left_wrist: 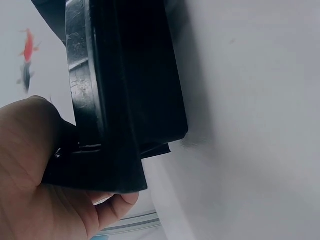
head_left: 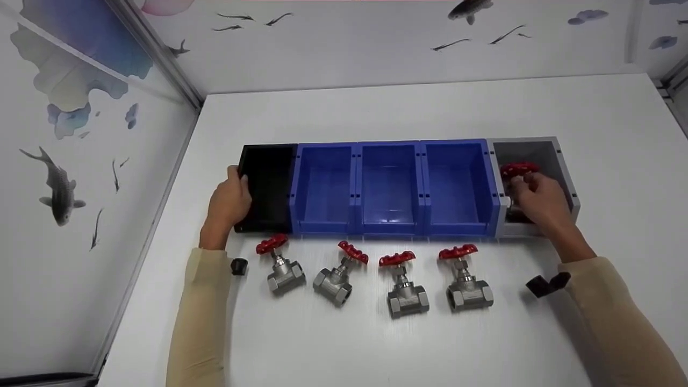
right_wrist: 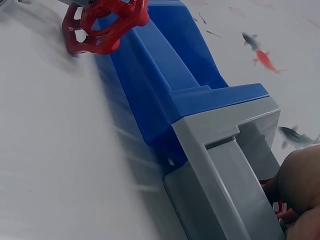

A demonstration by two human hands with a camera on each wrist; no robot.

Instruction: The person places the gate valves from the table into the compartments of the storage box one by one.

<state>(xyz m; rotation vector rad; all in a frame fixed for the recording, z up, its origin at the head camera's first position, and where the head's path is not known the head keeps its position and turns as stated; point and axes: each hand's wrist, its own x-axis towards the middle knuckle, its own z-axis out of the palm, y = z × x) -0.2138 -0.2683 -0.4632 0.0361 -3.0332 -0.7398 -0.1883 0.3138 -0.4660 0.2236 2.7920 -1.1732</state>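
My left hand [head_left: 228, 202] grips the outer side wall of the black bin [head_left: 266, 226], thumb over its rim and fingers outside in the left wrist view. At the far end of the row, my right hand [head_left: 542, 200] reaches into the grey bin [head_left: 529, 148]. Its curled fingers hold a gate valve with a red handwheel [head_left: 519, 169]; the valve's metal body is mostly hidden by the hand. In the right wrist view, the grey bin's wall [right_wrist: 250, 185] covers most of that valve.
Blue bins [head_left: 389, 228] stand side by side between the black and grey ones. Several valves with red handwheels, such as one at the right [head_left: 469, 293], lie on the white table [head_left: 344, 349] before the row. Printed panels [head_left: 349, 48] rise at the back and left.
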